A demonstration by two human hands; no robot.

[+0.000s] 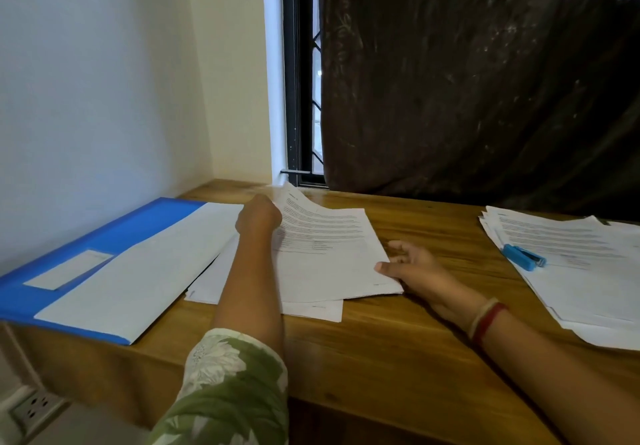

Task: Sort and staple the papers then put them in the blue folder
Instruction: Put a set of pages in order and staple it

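Printed set (pixel 329 254): a few typed sheets at the middle of the wooden surface (pixel 381 358), far left corner lifted and curling, the rest lying on loose sheets (pixel 311 309) that show beneath it; no staple can be made out. Left grip (pixel 258 216): fingers curled round the raised far left corner of the set. Right grip (pixel 412 264): thumb on top of the near right corner, fingers curled at the edge, apparently pinching it. Blue folder (pixel 114 233): flat at the left end of the surface, just beside the set, with white sheets (pixel 138 271) and a pale label (pixel 69 270) on its face; whether those sheets are filed or only laid on top cannot be told. Blue stapler (pixel 524 257): resting on an untidy fanned pile (pixel 588 289) at the right end, well apart from both grips. Surroundings: floral sleeve (pixel 235 392), red and pale bangles (pixel 486 320), dark curtain (pixel 485 81), window frame (pixel 301 98), wall socket (pixel 31 406). Progress, judged: partway; one set is in hand near the folder, while the right-hand pile and the loose sheets seemingly await sorting, stapling and filing.
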